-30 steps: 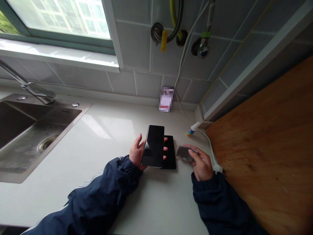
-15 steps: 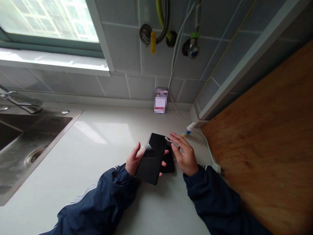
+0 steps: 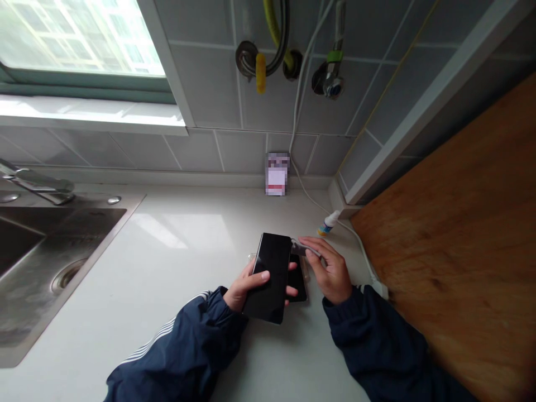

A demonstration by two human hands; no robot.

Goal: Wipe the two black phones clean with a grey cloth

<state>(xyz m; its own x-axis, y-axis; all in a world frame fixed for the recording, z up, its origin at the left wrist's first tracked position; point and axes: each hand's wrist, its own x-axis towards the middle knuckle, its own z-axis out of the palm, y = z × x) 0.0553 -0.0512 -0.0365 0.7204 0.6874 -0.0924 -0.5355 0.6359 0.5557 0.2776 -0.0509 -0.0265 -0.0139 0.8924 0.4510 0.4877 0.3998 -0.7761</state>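
Observation:
My left hand (image 3: 251,287) grips a black smartphone (image 3: 270,273) by its sides, tilted, screen up. Beneath and just right of it, a second black smartphone (image 3: 298,282) lies flat on the white counter (image 3: 188,340), partly hidden. A faint transparent edge shows around that lower phone; I cannot tell what it is. My right hand (image 3: 330,268) pinches a small flat grey piece (image 3: 304,249) between thumb and fingers. That piece's tip is at the upper right corner of the held phone.
A steel sink (image 3: 54,262) with a drain and a faucet (image 3: 42,187) lies to the left. Behind the hands stand a small bottle (image 3: 329,223) and a blurred package (image 3: 277,174). A white cable (image 3: 352,237) runs along the counter beside a wooden board (image 3: 444,268) on the right.
My right hand has moved left, bringing the grey piece from beside the phones to the held phone's corner. The held phone now sits more squarely over the lower one.

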